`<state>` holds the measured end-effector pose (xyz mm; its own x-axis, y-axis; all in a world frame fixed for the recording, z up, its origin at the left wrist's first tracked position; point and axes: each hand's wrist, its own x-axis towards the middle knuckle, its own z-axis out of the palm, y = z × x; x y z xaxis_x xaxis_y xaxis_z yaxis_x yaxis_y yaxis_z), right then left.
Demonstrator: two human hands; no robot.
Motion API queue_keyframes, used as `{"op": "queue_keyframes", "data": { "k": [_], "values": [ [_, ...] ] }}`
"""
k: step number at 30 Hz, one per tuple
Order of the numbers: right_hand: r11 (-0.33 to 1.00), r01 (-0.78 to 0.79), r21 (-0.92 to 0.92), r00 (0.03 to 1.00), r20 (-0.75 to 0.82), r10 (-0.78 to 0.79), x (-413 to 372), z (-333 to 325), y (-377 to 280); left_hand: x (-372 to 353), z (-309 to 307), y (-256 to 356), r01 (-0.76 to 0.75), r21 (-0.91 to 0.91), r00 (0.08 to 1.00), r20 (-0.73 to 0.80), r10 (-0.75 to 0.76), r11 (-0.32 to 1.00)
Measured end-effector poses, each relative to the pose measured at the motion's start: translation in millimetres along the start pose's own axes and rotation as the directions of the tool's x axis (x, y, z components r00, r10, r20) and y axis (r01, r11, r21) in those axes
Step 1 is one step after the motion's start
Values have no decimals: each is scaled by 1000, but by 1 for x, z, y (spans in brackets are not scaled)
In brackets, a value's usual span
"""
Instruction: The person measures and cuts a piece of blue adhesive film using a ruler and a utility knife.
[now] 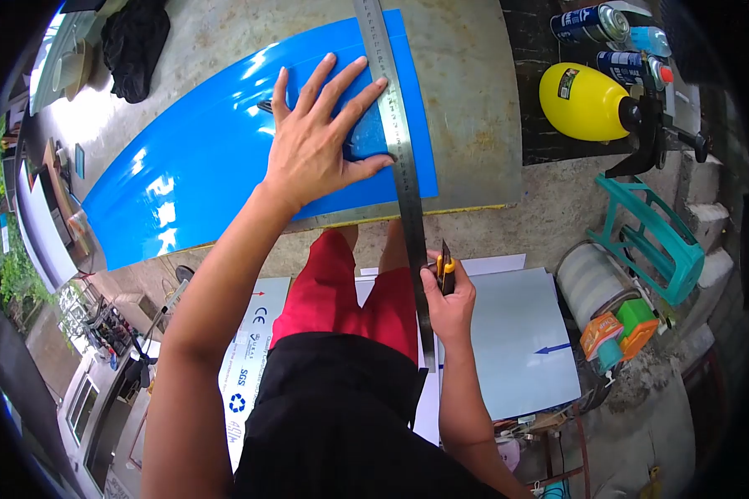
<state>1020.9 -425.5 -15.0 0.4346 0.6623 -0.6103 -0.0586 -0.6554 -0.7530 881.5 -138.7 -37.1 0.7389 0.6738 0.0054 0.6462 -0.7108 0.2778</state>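
Note:
A glossy blue sheet (pixel 216 141) lies across the grey work table and curves up toward the left. Near its right end a long steel ruler (pixel 396 125) crosses it and sticks out past the table's front edge toward my body. My left hand (pixel 320 137) is spread flat on the sheet, with the fingertips and thumb at the ruler's left edge. Below the table edge, just right of the ruler, my right hand (pixel 451 299) is closed around a yellow and black utility knife (pixel 446 270), its blade pointing up.
A yellow spray bottle (pixel 587 101) and several cans (pixel 591 25) stand on a dark surface at the right. A green plastic stool (pixel 653 237) lies below them. Printed white boards (pixel 250 366) are behind me. Black cloth (pixel 135 50) lies at the table's far left.

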Motion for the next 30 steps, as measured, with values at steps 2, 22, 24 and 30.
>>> {"op": "queue_keyframes", "data": {
  "k": [2,22,24,30],
  "values": [
    [1000,-5,-20,1000,5,5,2,-3,-3,-1,2,-1,-9,43,1000,-6,10,999],
    [993,106,-45,994,28,-105,2,8,15,-3,14,-7,-19,28,995,-95,21,999],
    [992,108,-60,994,29,-106,1,9,15,-4,14,-7,-18,18,995,-103,20,1000],
    [987,115,-114,993,35,-112,-2,9,-1,-4,13,-7,-13,-10,993,-119,12,1000]
  ]
}}
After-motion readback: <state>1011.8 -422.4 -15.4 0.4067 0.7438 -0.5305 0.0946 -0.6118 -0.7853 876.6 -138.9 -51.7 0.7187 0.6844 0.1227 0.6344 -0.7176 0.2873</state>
